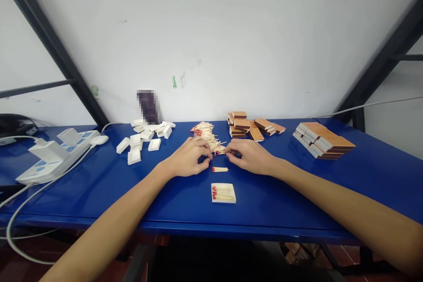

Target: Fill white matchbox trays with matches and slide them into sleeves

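My left hand (193, 157) and my right hand (249, 156) face each other at the front of a loose pile of red-tipped matches (205, 133). Fingers and thumb are curled in on both, with a few matches (220, 153) between the two sets of fingertips; the exact grip is partly hidden. Just in front lies a small row of matches (220, 169) on the blue table. Closer to me sits a white matchbox tray (234, 198) with several matches in it, their red heads to the left.
White empty trays (154, 144) lie heaped at the left. Orange-brown matchbox sleeves (256, 134) are piled at the back right, and stacked matchboxes (322, 139) stand farther right. A white power strip (42, 169) with cables occupies the far left of the blue table (284, 207).
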Motion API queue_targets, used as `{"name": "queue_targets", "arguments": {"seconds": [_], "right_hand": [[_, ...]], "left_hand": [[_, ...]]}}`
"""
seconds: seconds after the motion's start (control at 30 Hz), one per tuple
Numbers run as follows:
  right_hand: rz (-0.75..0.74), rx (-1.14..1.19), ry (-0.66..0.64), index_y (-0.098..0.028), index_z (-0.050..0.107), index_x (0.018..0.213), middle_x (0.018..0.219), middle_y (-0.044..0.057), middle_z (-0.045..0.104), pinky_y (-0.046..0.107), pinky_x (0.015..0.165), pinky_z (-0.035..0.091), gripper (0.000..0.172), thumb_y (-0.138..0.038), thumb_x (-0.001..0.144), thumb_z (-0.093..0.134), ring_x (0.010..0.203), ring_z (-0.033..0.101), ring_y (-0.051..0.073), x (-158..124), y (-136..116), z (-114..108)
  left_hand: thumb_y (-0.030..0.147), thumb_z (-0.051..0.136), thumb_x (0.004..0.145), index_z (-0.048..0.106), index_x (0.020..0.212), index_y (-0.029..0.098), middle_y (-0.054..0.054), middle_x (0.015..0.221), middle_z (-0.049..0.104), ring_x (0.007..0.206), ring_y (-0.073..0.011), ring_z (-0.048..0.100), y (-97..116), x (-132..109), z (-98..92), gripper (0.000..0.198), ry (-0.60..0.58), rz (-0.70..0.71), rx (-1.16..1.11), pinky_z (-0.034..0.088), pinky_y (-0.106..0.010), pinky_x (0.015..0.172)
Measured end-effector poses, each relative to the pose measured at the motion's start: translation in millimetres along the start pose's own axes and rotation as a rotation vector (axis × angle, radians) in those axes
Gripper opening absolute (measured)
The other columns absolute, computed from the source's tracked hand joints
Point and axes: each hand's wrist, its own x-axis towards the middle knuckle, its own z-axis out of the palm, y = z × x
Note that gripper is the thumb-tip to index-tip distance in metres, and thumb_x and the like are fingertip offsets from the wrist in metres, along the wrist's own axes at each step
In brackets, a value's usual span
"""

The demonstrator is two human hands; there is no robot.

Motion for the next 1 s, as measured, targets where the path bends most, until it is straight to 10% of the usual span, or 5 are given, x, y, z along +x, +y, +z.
{"name": "queue_targets", "arguments": {"seconds": [0.73, 1.0], "right_hand": [[0.073, -0.089, 0.001, -0.020, 0.067, 0.090, 0.087, 0.003, 0.065, 0.027, 0.067, 0.040, 0.010, -0.021, 0.089, 0.057, 0.078, 0.060, 0.017, 1.4, 9.9, 5.8], [0.033, -0.049, -0.024, -0.020, 0.067, 0.092, 0.090, 0.004, 0.064, 0.027, 0.067, 0.041, 0.014, -0.023, 0.091, 0.054, 0.079, 0.060, 0.017, 0.6, 8.5, 7.2]], "left_hand": [[0.023, 0.050, 0.092, 0.071, 0.089, 0.019, -0.005, 0.104, 0.063, 0.099, -0.0212, 0.055, -3.0, 0.8, 2.4, 0.022, 0.053, 0.007, 0.016, 0.037, -0.038, 0.088], [0.029, 0.058, 0.085, 0.061, 0.128, 0.030, -0.011, 0.135, 0.046, 0.124, -0.0331, 0.040, 0.9, -2.7, 3.4, 0.043, -0.017, -0.033, 0.025, 0.036, -0.051, 0.098]]}}
